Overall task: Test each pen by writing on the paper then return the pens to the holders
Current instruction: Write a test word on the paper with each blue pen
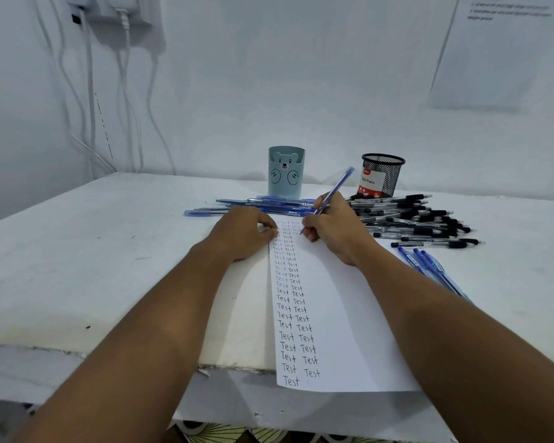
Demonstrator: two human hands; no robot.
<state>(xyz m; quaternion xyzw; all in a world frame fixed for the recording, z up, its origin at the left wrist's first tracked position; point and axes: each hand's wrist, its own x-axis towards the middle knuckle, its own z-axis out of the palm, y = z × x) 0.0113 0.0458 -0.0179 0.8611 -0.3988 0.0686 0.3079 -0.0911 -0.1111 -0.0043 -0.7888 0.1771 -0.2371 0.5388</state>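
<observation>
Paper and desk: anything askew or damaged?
The paper overhangs the table's near edge, bottom rows of "Test" unsupported. That edge is chipped beside it. Both holders, the bear cup and mesh cup, show no pens inside; pens lie loose on the table.

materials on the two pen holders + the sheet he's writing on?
Bear holder: looks like smooth matte plastic, pale blue-green, opaque with a cut-out bear face; coated card can't be ruled out.
Mesh holder: black wire mesh, probably metal; the background shows through the grid, with a solid rim on top.
Sheet: plain white paper, matte, thin enough to overhang the table edge flat.
</observation>
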